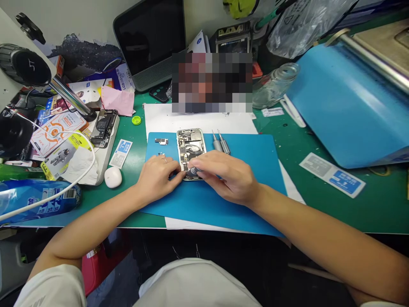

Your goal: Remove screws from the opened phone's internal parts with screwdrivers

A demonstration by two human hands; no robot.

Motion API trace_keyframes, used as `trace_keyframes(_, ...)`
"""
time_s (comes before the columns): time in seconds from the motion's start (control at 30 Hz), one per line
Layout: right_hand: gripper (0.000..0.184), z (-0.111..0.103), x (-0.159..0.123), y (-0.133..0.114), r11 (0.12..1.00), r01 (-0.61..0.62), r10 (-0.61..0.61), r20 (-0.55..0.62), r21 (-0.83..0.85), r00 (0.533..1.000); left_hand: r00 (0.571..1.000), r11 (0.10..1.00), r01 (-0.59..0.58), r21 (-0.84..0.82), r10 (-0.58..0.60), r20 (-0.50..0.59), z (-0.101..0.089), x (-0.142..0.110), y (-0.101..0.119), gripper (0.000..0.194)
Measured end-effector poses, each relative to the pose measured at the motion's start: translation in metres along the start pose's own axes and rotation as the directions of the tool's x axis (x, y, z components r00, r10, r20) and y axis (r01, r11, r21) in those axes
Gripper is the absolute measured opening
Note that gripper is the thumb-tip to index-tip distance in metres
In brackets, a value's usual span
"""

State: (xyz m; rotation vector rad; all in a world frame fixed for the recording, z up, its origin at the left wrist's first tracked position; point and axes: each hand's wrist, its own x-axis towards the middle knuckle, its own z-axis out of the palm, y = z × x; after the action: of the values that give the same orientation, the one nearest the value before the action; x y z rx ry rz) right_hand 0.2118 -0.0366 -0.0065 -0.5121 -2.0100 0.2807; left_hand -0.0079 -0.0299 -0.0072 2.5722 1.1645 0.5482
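Note:
An opened smartphone [192, 143] lies on a blue mat [255, 170], its inner parts exposed. My left hand [159, 175] rests at the phone's lower left edge, fingers curled and thumb against the frame, steadying it. Over the lower end of the phone, my right hand [228, 175] is closed around a small dark screwdriver [193, 171]; the fingers hide much of the tool and part of the phone. Two grey screwdrivers [221, 144] lie just beyond that hand. A small metal phone part [161, 141] and tiny pieces sit left of the phone.
Left stand a white box bearing another opened phone [104, 128], a white earbud case [113, 177] and a blue bottle [41, 198]. A dark monitor [150, 42] is behind. Right are a glass jar [271, 87], a blue sheet [338, 102] and a printed card [332, 175].

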Motion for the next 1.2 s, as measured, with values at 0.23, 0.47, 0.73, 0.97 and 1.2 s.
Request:
trace_keyframes(0.23,0.055,0.0012,0.0017,-0.0009,0.999,-0.009,0.007,-0.038,-0.048,0.999,1.0,1.0,-0.001,0.001,0.001,0.002,0.0012,0.0,0.0003,0.025)
trace_keyframes(0.47,0.055,0.0018,0.0018,-0.0012,0.996,-0.034,0.032,-0.034,-0.081,0.999,1.0,1.0,0.013,0.015,-0.013,0.012,0.0003,-0.0008,0.0005,0.027)
trace_keyframes(0.73,0.056,0.0007,0.0021,-0.0021,0.995,-0.013,0.01,-0.032,-0.099,0.999,1.0,1.0,0.006,0.012,-0.006,-0.001,0.0002,-0.0003,0.0009,0.029)
trace_keyframes(0.97,0.054,0.0015,0.002,-0.0017,0.999,-0.017,0.017,-0.014,-0.046,1.0,1.0,1.0,0.015,0.01,-0.015,0.022,0.0002,0.0001,0.0007,0.027)
trace_keyframes(1.2,0.054,-0.0003,0.0034,-0.002,0.995,-0.02,0.017,-0.038,-0.093,0.999,1.0,1.0,0.013,-0.001,-0.013,0.017,-0.0001,0.0002,0.0004,0.025)
